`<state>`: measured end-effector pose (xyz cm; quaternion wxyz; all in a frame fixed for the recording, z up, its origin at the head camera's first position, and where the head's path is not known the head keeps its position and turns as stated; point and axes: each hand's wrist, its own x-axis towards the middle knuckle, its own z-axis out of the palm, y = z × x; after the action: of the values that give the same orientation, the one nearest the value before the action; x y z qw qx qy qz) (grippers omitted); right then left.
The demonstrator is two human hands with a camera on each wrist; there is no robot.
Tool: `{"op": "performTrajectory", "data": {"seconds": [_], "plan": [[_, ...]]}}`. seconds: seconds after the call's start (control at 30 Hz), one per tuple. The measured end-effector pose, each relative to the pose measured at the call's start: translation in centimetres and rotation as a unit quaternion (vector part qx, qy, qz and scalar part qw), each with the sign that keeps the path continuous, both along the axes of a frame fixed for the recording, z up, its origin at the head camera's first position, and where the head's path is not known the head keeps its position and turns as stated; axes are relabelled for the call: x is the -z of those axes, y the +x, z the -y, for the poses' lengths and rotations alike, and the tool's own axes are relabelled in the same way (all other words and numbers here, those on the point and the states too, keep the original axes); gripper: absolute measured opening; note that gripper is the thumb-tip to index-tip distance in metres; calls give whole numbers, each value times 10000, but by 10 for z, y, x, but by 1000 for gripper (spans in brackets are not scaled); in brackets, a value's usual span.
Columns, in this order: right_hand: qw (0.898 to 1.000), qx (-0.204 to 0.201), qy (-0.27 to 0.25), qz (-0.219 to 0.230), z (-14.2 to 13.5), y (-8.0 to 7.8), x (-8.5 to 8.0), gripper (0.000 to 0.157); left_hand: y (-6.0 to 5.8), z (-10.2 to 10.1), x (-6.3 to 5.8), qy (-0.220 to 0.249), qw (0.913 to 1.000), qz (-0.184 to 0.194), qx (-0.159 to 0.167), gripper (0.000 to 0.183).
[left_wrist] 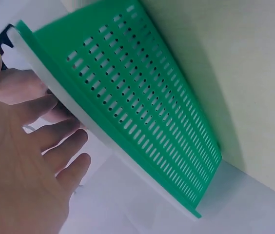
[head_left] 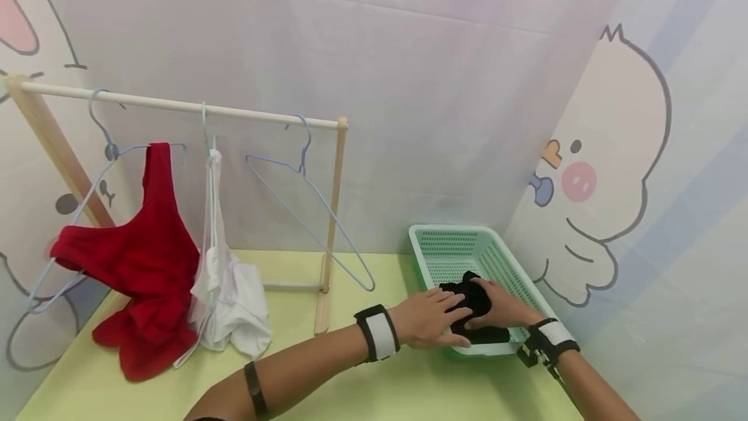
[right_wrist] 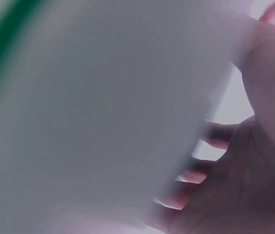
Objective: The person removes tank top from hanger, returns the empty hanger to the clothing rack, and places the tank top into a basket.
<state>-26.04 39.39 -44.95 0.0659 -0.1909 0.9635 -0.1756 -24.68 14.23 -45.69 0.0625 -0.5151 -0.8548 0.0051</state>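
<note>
A black cloth garment (head_left: 487, 335) lies bunched at the near end of a green and white plastic basket (head_left: 520, 271). My right hand (head_left: 505, 307) reaches in from the right, its thumb and fingers around a bunched fold of the cloth. From the left, my left hand (head_left: 429, 318) extends over the basket's edge, fingers loosely stretched onto the cloth. In the left wrist view that hand (left_wrist: 25, 146) shows its palm beside the basket's rim (left_wrist: 64, 97). The basket wall hides the cloth and most of the right fingertips in the right wrist view.
Left of the basket stands a wooden rack (head_left: 175, 104). A red garment (head_left: 154, 258) and a white garment (head_left: 230, 297) hang from it, beside a bare blue hanger (head_left: 310, 180). A printed curtain (head_left: 397, 83) backs the yellow-green table (head_left: 374, 375).
</note>
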Motion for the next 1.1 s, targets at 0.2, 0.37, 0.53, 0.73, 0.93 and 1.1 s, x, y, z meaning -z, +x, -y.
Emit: {"op": "performTrajectory", "data": {"seconds": [0.2,0.37,0.53,0.73,0.93,1.1], "plan": [[9968,486,195,-598,-1,-2,-7,98,20,24,-6,158,9997,-80,177,74],[9936,709,238,-846,5,-3,-13,95,33,41,-6,243,9994,-54,231,74],[9915,688,130,-1098,21,-1,-20,89,42,54,-1,308,9985,-24,459,73],[9891,507,113,-1376,46,-4,-22,83,48,71,2,362,9974,-191,592,70],[9884,347,1,-1482,67,-11,-23,75,50,86,-1,419,9970,-115,648,66],[9876,140,-160,-1558,83,-13,-24,74,53,101,-4,426,9960,-180,765,63]]}}
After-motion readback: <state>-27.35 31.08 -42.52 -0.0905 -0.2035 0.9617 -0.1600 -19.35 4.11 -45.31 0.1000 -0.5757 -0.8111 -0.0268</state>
